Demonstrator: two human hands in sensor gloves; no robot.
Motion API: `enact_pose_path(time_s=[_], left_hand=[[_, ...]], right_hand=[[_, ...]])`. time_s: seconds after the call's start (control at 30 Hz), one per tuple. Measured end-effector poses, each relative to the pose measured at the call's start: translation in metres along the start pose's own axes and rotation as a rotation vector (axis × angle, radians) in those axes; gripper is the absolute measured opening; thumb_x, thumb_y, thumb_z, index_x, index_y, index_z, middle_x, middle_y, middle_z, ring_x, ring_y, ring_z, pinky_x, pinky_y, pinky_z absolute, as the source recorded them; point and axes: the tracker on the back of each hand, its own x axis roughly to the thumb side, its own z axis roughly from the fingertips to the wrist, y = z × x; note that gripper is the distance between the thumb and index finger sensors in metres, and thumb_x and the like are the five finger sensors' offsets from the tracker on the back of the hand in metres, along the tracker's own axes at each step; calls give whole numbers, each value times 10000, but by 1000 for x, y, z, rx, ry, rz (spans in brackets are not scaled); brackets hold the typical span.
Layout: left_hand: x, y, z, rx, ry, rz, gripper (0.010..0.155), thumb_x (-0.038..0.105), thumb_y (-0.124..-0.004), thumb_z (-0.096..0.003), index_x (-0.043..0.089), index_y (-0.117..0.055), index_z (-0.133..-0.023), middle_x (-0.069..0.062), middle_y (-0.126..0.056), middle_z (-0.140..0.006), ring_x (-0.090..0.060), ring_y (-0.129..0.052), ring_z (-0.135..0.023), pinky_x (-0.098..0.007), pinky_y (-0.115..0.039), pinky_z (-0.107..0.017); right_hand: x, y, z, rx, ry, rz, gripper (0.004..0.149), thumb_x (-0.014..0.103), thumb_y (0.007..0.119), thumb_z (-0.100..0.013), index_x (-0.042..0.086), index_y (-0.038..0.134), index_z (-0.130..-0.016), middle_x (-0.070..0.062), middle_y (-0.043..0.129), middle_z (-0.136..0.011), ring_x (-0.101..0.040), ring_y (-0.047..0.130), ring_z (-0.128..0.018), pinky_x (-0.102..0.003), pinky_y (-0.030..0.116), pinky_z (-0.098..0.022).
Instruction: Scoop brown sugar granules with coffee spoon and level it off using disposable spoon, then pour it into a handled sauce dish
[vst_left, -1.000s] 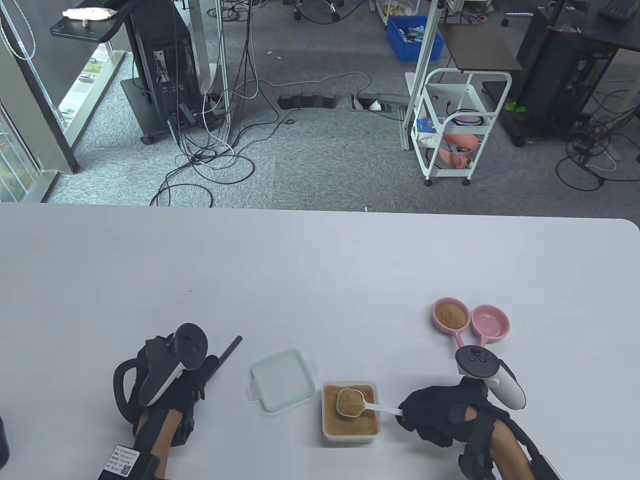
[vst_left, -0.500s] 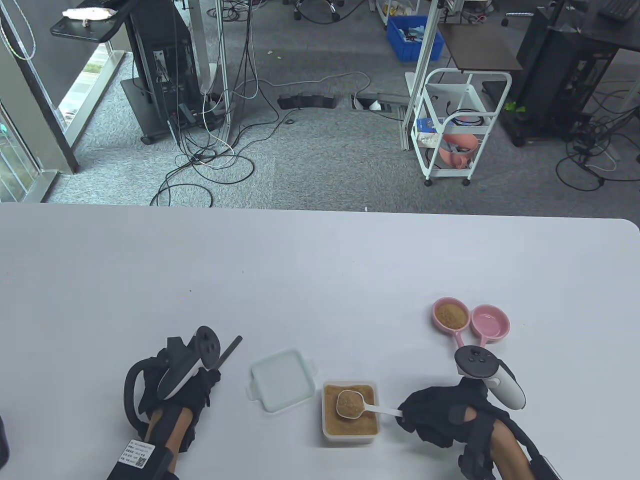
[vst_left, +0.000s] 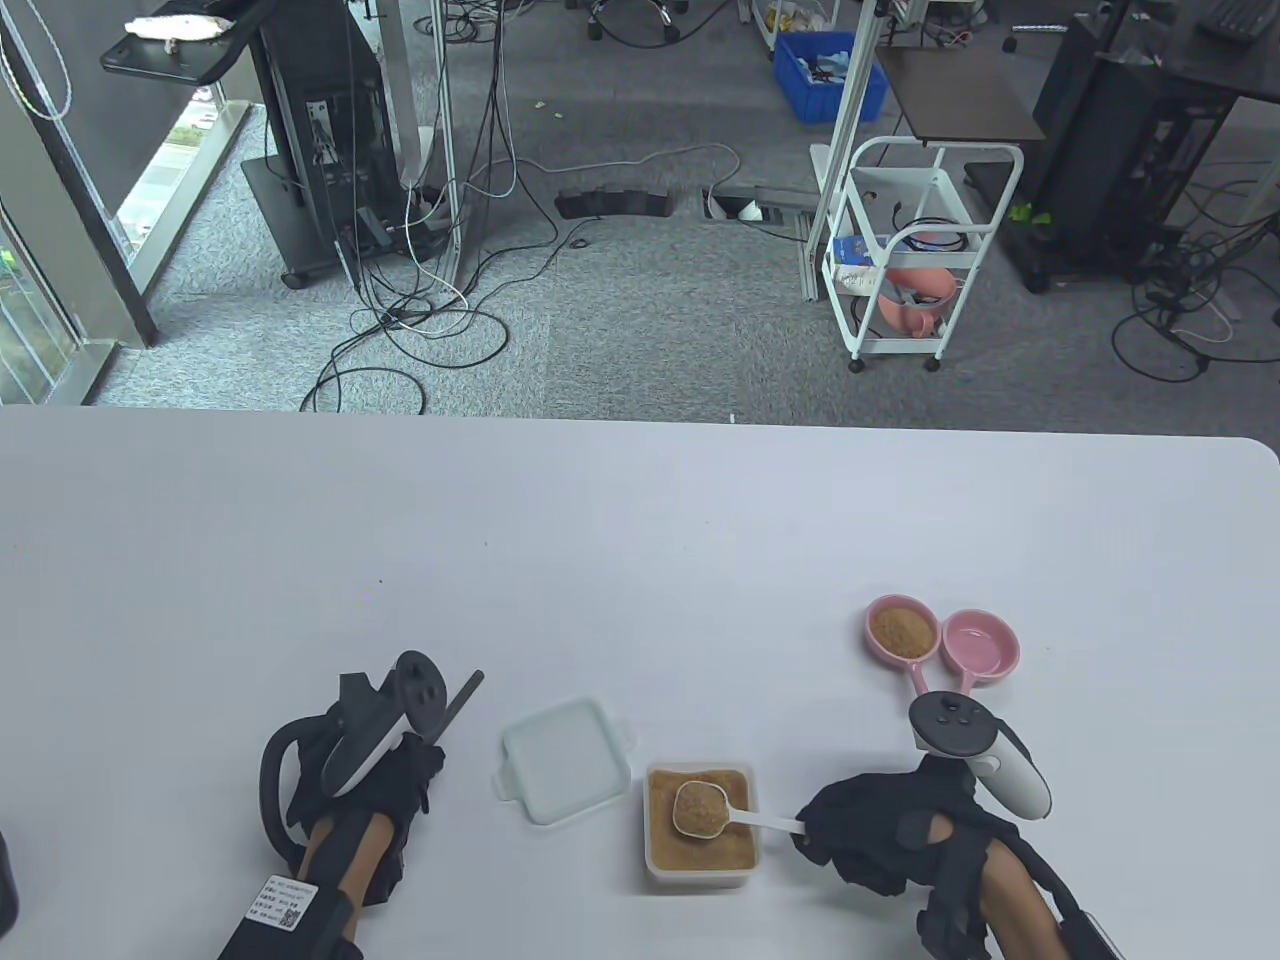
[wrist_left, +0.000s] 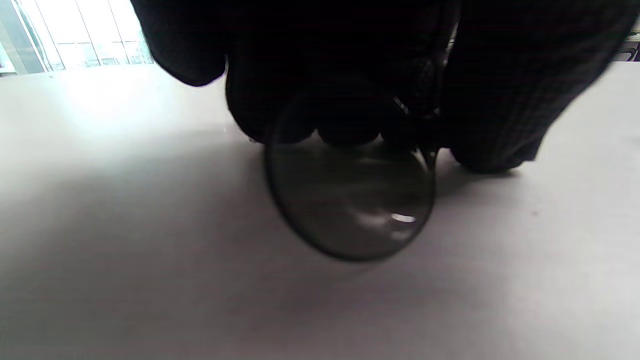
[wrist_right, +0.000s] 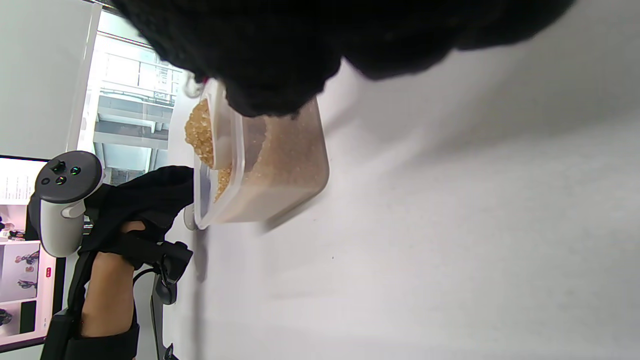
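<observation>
Since the earlier frames, only the left hand (vst_left: 385, 775) is shifting slightly rightward, its fingers curling around the dark disposable spoon (vst_left: 460, 698), whose bowl is resting low on the table (vst_left: 640, 540) in the left wrist view. Right hand (vst_left: 880, 830) is pinching the white coffee spoon (vst_left: 745, 817), heaped with brown sugar (vst_left: 700, 808), over the sugar container (vst_left: 700, 868). Two pink sauce dishes (vst_left: 940, 640) are sitting beyond, one already holding sugar.
</observation>
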Motion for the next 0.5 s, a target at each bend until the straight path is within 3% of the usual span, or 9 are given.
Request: enact_pose_path(time_s=[0.33,0.5], left_hand=[[7,2,4,24,-52,-53,416,578,-895,-395,401,-932,-769,150,-952,-780,-165,-973,-786,-481,-710,-739],[13,19,18,117,-123,29,414,580,-862,-402,403,-896,-775,156,-929,-783,-157,-968,-781,-474,-705,-742]], right_hand=[[0,0,1,-1,-2,-7,431,385,782,-492,110,917,-795,12,984,-377,-214,931,-137,-482,795,-331],[1,-1,1,1,-13,-25,431,384,783,-493,108,916,-796,14,984,-377,-212,931,-135,-480,796,-329]])
